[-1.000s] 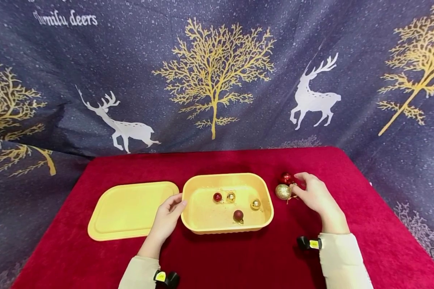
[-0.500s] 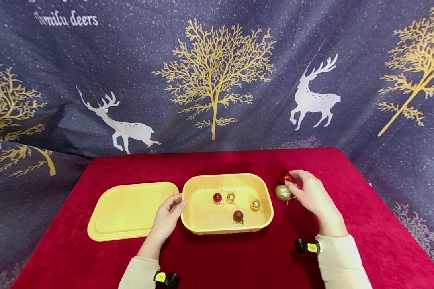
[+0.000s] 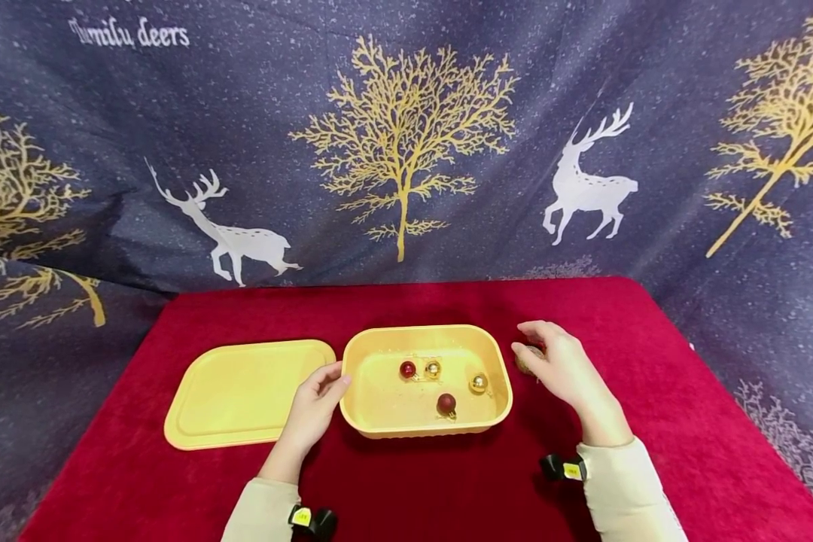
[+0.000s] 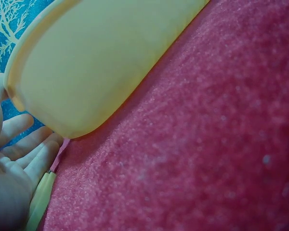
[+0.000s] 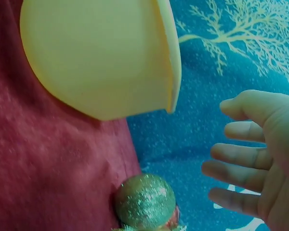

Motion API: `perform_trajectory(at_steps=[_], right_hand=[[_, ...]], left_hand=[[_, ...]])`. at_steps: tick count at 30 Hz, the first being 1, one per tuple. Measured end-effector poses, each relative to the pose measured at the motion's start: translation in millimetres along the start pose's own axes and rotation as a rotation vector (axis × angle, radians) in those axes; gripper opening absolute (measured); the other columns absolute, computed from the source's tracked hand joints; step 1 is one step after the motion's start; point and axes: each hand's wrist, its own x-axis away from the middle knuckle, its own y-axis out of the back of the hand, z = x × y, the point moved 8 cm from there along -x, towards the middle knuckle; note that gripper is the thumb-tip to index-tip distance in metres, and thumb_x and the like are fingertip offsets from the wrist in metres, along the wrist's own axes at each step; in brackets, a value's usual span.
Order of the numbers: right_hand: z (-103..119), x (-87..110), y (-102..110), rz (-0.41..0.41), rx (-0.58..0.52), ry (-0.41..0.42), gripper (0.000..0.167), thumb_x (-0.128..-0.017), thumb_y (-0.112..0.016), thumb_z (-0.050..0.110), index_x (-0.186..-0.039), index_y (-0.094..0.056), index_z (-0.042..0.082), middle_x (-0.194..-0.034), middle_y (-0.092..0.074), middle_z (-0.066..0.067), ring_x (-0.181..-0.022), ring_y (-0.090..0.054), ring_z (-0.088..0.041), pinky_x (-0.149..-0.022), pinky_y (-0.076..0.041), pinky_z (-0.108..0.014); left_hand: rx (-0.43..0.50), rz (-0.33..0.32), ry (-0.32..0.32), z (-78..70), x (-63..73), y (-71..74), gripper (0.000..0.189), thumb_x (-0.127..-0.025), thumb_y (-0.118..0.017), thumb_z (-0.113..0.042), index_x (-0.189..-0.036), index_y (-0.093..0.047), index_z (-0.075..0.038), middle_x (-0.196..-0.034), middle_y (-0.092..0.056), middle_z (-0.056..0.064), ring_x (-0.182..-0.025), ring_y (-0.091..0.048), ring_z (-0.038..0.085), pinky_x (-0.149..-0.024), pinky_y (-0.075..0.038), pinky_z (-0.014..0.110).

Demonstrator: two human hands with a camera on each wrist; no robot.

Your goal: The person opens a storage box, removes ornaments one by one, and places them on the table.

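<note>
At the left end of the open yellow plastic box (image 3: 423, 432), my left hand (image 3: 314, 406) holds the wall, thumb at the rim and fingers outside. Inside lie a small red bauble (image 3: 407, 369), two shiny gold baubles (image 3: 433, 369) and a dark red bauble (image 3: 446, 405). My right hand (image 3: 564, 369) hovers right of the box with its fingers spread and nothing in them. A glittery gold bauble (image 5: 145, 201) sits on the cloth close by, partly hidden by that hand in the head view. A bit of a red bauble (image 5: 174, 217) shows behind it.
A flat yellow lid (image 3: 257, 399) lies left of the box, behind my left hand. Red cloth (image 3: 447, 489) covers the table. A dark blue curtain (image 3: 461, 263) printed with deer and trees hangs at the back.
My right hand has moved left from the red and glittery gold baubles toward the box, and now partly covers them in the head view. The left hand and the box stay put.
</note>
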Motion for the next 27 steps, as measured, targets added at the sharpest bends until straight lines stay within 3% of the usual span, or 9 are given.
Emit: perform_trajectory(at_steps=[5, 21, 27], right_hand=[[11.2, -2.1, -6.1, 0.000, -0.018, 0.038, 0.031, -0.086, -0.067, 0.016, -0.114, -0.063, 0.001, -0.105, -0.066, -0.015, -0.097, -0.064, -0.028, -0.085, -0.050, -0.045], [53.7, 4.8, -31.9, -0.023, -0.055, 0.241, 0.023, -0.082, -0.071, 0.012, -0.102, -0.066, 0.001, -0.092, -0.068, -0.008, -0.083, -0.063, -0.021, -0.072, -0.054, -0.038], [63.6, 7.9, -42.6, 0.007, -0.063, 0.260, 0.022, -0.083, -0.071, 0.014, -0.102, -0.067, 0.005, -0.092, -0.067, -0.006, -0.086, -0.063, -0.018, -0.077, -0.054, -0.037]], left_hand=[[0.006, 0.007, -0.007, 0.4, 0.3, 1.0, 0.043, -0.095, -0.057, -0.023, -0.132, -0.052, -0.002, -0.127, -0.057, 0.018, -0.118, -0.054, 0.024, -0.096, -0.043, 0.024], [0.018, 0.009, -0.010, 2.9, 1.9, 0.5, 0.043, -0.095, -0.058, -0.024, -0.132, -0.052, -0.001, -0.126, -0.057, 0.019, -0.119, -0.055, 0.028, -0.097, -0.044, 0.027], [0.023, -0.003, -0.018, 3.7, -1.1, 0.8, 0.040, -0.094, -0.059, -0.022, -0.129, -0.055, -0.002, -0.124, -0.059, 0.017, -0.115, -0.058, 0.026, -0.092, -0.046, 0.022]])
